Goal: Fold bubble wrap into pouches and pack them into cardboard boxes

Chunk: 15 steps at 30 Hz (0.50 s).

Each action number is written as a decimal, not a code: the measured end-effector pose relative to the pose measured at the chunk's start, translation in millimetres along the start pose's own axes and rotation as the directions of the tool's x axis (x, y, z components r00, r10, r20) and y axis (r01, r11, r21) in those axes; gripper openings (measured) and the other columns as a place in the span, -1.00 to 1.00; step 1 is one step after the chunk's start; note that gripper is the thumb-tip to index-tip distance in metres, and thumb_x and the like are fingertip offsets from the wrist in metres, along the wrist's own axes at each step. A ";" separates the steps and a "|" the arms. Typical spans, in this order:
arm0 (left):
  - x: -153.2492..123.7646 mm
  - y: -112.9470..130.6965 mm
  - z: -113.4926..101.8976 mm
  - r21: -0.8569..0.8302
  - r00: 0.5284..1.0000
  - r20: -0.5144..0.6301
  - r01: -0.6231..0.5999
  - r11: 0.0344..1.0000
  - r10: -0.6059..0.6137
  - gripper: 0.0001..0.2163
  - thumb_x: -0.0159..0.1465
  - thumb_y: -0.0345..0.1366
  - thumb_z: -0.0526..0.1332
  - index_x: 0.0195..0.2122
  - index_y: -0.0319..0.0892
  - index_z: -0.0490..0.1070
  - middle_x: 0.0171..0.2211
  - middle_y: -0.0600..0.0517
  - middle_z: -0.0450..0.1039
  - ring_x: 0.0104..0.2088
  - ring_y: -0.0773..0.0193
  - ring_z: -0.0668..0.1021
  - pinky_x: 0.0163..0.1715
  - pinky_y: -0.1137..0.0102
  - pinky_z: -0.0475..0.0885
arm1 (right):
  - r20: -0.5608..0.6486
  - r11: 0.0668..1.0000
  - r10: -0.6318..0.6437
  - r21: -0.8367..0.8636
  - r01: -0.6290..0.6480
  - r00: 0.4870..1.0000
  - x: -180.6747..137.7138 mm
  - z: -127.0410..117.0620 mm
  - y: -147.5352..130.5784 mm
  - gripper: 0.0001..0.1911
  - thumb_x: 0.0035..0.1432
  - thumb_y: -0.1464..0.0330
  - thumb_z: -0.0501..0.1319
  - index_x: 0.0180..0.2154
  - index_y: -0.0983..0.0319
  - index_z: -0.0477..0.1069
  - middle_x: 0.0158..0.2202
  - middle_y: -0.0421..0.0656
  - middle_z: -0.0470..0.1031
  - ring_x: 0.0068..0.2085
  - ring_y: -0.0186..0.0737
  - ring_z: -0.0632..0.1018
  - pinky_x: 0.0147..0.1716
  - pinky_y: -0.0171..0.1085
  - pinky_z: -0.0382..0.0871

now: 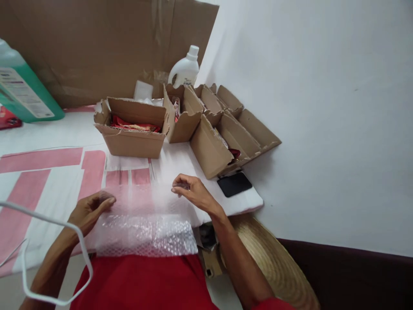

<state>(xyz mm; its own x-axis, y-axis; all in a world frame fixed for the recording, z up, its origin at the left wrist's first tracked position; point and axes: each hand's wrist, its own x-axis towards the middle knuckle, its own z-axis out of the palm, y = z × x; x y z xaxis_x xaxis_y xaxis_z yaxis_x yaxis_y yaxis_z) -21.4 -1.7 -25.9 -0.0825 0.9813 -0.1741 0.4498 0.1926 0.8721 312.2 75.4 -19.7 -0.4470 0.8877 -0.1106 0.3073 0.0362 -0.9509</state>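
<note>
A sheet of clear bubble wrap (pixel 145 224) lies over the near edge of the table and hangs down onto my red lap. My left hand (pixel 88 211) rests on its left edge with the fingers curled over the plastic. My right hand (pixel 190 191) pinches the sheet's far right part between thumb and fingertips. Just beyond the wrap stands an open cardboard box (pixel 132 129) with red packets inside.
More open cardboard boxes (pixel 209 129) sit at the right against the white wall. A black phone (pixel 234 184) lies by the table corner. A white bottle (pixel 185 69) and a green jug (pixel 22 86) stand at the back. A white cable (pixel 48 258) hangs near left. A straw hat (pixel 274 262) lies below.
</note>
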 end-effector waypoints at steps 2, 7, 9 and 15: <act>8.5 -7.1 6.4 0.068 0.999 -0.026 -0.023 0.997 0.024 -0.59 0.17 0.15 0.26 -0.39 -0.14 0.51 -0.45 0.04 0.54 -0.42 0.25 0.55 -0.37 0.39 0.49 | -0.034 1.000 -0.012 -0.004 0.012 0.999 16.8 3.2 15.2 -0.91 0.15 0.36 0.27 -0.35 0.24 0.41 -0.41 -0.26 0.46 -0.42 -0.35 0.46 -0.37 -0.33 0.34; 12.2 -18.7 20.9 0.398 0.950 -0.242 -0.086 0.913 0.195 -0.52 0.30 0.07 0.14 0.06 -0.20 0.43 -0.12 -0.13 0.54 -0.26 0.14 0.58 -0.19 0.21 0.54 | -0.178 0.959 -0.066 -0.283 0.013 0.982 37.4 5.1 29.9 -0.90 0.17 0.39 0.29 -0.24 0.25 0.45 -0.30 -0.16 0.52 -0.25 -0.19 0.53 -0.14 -0.18 0.42; 5.3 -14.5 29.6 0.543 0.873 -0.327 -0.141 0.828 0.363 -0.46 0.34 -0.03 0.14 0.25 -0.23 0.26 0.07 -0.25 0.43 -0.01 -0.02 0.55 0.01 0.05 0.48 | -0.277 0.900 -0.131 -0.437 -0.003 0.952 34.6 11.4 24.1 -0.73 0.21 0.39 0.29 -0.04 0.26 0.43 -0.05 0.01 0.52 -0.02 -0.02 0.52 0.04 -0.03 0.39; -21.6 -36.0 62.4 0.677 0.829 -0.011 -0.405 0.615 0.559 -0.42 0.35 -0.21 0.13 0.39 -0.06 0.06 0.30 -0.22 0.29 0.27 -0.08 0.39 0.21 0.01 0.33 | -0.058 0.756 -0.375 -0.596 0.270 0.925 9.4 104.4 -7.4 -0.35 0.33 0.12 0.22 0.29 0.34 0.20 0.29 0.15 0.30 0.33 0.08 0.27 0.34 0.03 0.16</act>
<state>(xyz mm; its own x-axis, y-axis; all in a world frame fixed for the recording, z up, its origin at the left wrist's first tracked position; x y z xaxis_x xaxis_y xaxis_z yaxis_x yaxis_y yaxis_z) 19.7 -30.2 -82.0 0.1729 0.9213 0.3482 0.9117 -0.2835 0.2974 218.0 35.5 -43.8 -0.4805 0.8341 0.2709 0.6128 0.5403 -0.5766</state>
